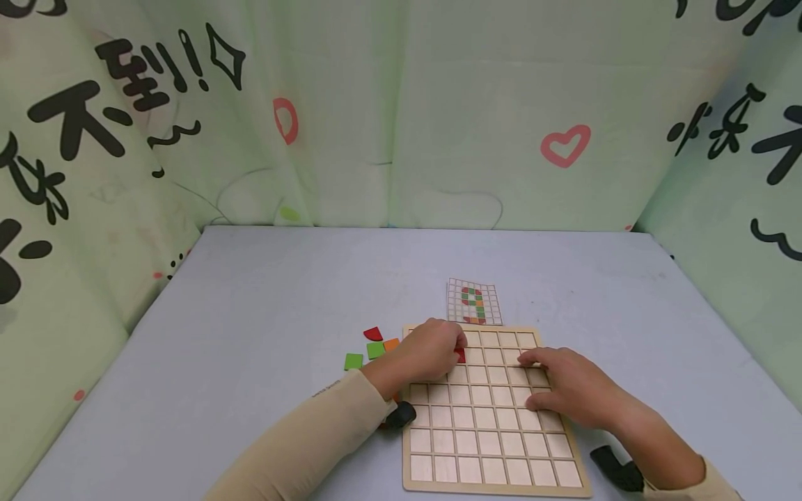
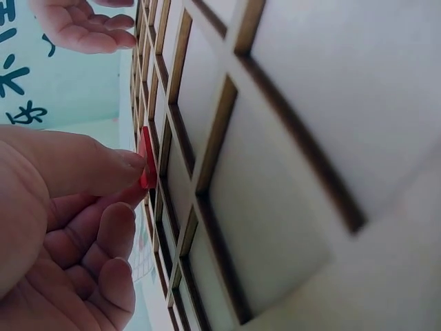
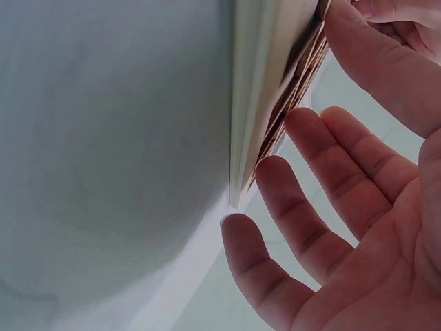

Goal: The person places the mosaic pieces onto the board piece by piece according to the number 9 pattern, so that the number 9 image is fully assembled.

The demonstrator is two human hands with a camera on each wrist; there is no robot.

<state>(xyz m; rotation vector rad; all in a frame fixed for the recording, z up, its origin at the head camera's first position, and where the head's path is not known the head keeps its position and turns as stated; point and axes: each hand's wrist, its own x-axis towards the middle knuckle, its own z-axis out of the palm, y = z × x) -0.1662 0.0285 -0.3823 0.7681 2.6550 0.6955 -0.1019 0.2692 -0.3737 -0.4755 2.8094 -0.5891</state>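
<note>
Red tile pinched by left hand in wrist view only; right hand flat on board.

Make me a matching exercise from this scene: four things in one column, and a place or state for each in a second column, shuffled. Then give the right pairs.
Things
1. red tile
2. pattern card
3. right hand
4. green square tile

Places or states
A. lies flat on the table beyond the far edge of the wooden grid board
B. rests open on the board, fingers straight
C. pinched at the fingertips of the left hand, over a board cell
D. lies on the table to the left of the board

Pairs: 1-C, 2-A, 3-B, 4-D
</note>
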